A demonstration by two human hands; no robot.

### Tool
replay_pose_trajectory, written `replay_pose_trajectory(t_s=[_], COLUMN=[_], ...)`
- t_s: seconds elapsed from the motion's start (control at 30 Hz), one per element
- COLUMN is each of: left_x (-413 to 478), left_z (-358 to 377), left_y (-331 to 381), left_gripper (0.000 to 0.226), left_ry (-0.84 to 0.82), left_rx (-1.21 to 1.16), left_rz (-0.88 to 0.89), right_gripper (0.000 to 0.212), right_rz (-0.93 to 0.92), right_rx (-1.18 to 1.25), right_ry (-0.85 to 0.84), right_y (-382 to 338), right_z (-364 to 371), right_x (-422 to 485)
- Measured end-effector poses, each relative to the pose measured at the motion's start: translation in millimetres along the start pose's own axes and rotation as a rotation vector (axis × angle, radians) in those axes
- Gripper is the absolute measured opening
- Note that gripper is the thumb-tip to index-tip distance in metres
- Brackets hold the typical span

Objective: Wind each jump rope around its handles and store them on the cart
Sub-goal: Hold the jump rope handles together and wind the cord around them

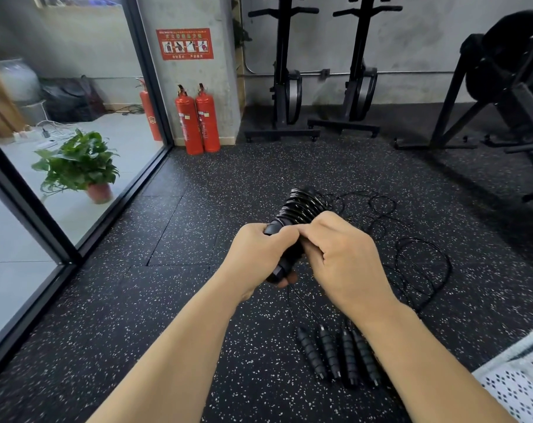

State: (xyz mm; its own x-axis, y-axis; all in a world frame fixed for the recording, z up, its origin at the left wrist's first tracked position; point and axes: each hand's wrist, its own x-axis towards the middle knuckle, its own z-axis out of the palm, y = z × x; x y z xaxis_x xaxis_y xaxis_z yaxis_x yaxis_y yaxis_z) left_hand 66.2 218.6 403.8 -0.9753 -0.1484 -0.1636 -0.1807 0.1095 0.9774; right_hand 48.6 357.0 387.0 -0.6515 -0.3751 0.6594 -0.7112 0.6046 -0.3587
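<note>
Single view, head-worn, wide-angle lens.
Facing: forward and down over person's own forearms, toward speckled floor.
Nearest lens: left hand and right hand, both gripping jump rope handles, centre frame.
Far field: fire extinguishers, gym machines along back wall.
Left edge: glass partition.
Straight lines bowed toward edges.

Black rope handles, white-speckled black floor, red extinguishers.
</note>
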Motion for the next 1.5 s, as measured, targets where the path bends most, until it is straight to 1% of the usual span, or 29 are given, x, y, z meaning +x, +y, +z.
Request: replay_pose_trajectory(t_s=[0.07,0.2,0.3,0.37,0.43,0.53,0.57,0.67,0.73,0.87,1.13,1.2,1.27,1.33,1.4,1.5], left_x=[0.5,0.5,-0.9,-1.5,-1.9,-1.2,-0.8,-0.3,0.0,-0.3,-1.0,-0.7,0.3,1.4,1.4,1.0], left_z=[2.0,4.6,3.9,3.1,2.8,4.5,5.1,7.0,8.6,11.3,18.5,18.7,17.1,15.4,15.5,17.7], left_y=[-2.0,-6.5,-5.5,-2.8,-0.1,2.0,2.3,2.7,2.6,3.8,4.7,3.1,-0.1,-3.6,-4.9,-5.4], left_gripper=[0.023,0.019,0.027,0.034,0.034,0.033,0.033,0.033,0.032,0.03,0.025,0.025,0.025,0.025,0.024,0.023], left_ry=[0.016,0.028,-0.001,-0.029,-0.061,-0.111,-0.123,-0.145,-0.151,-0.132,-0.087,-0.081,-0.06,-0.034,-0.015,0.007], left_rx=[0.002,0.009,-0.021,-0.056,-0.086,-0.147,-0.16,-0.2,-0.219,-0.263,-0.333,-0.331,-0.312,-0.278,-0.249,-0.206], left_rz=[0.004,0.015,0.025,0.035,0.035,0.032,0.037,0.048,0.057,0.068,0.098,0.093,0.093,0.119,0.155,0.198], right_gripper=[0.028,0.009,0.003,0.003,0.006,0.026,0.027,0.023,0.025,0.015,0.005,0.006,0.004,0.004,0.008,0.003], right_rz=[-0.008,0.009,0.012,0.028,0.041,0.079,0.1,0.159,0.192,0.275,0.413,0.441,0.443,0.444,0.469,0.487], right_rx=[-0.072,-0.157,-0.161,-0.152,-0.13,-0.09,-0.077,-0.042,-0.03,0.042,0.132,0.17,0.192,0.215,0.232,0.158], right_ry=[-0.014,-0.061,-0.092,-0.094,-0.062,0.008,0.026,0.064,0.086,0.124,0.247,0.239,0.191,0.142,0.116,0.076], right_y=[0.6,3.7,4.8,3.7,2.9,1.5,1.0,-0.3,-0.5,-0.4,-2.3,-1.7,0.5,2.9,4.7,6.1], right_z=[0.3,0.8,-1.8,-3.0,-3.0,-4.7,-5.7,-6.8,-6.6,-4.6,-1.0,-1.5,-3.3,-5.4,-8.2,-11.6], right_x=[0.1,0.0,-0.2,-1.6,-3.1,-4.1,-4.3,-4.3,-3.0,-0.7,5.3,5.9,6.2,6.1,6.1,5.6])
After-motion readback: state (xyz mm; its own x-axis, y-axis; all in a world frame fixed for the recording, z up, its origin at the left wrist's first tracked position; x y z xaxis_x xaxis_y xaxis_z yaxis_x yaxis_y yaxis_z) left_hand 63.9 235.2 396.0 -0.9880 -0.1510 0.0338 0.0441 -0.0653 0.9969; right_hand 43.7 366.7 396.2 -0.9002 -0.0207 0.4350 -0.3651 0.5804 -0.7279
